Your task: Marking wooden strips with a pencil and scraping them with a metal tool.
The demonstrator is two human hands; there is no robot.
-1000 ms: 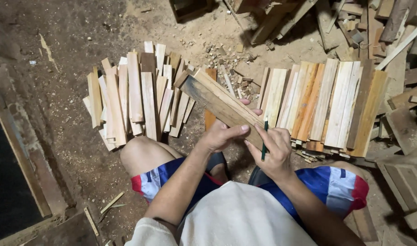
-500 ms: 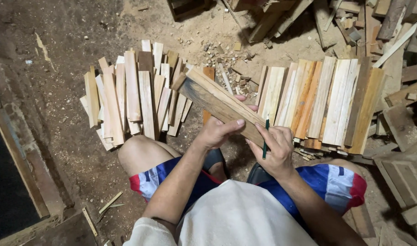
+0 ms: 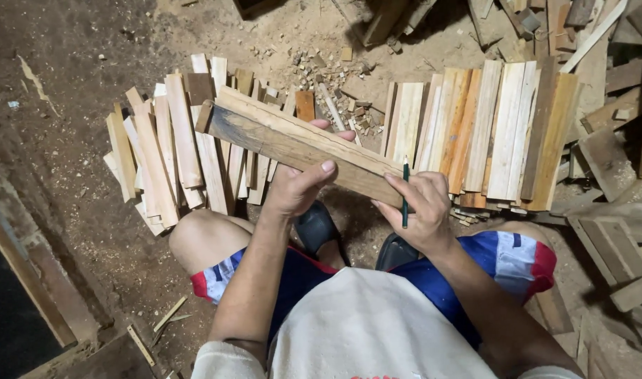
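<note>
Wooden plank (image 3: 300,144) swung flatter since a second ago: far-left end now lies over left pile of sticks (image 3: 174,151), lower in view, less steeply angled. Left hand (image 3: 300,186) shifted left along plank, thumb now on its top face, fingertips curled over far edge. Right hand (image 3: 419,207) with green pencil (image 3: 405,193) moved slightly; pencil tip seemingly nearer plank's right end.

The near end of the wooden plank (image 3: 293,140) is covered by the right hand (image 3: 423,210), and its underside by the left hand (image 3: 300,186). The pencil (image 3: 405,193) tip is hidden. The scrap wood pile (image 3: 609,77) is cut off by the right edge.
</note>
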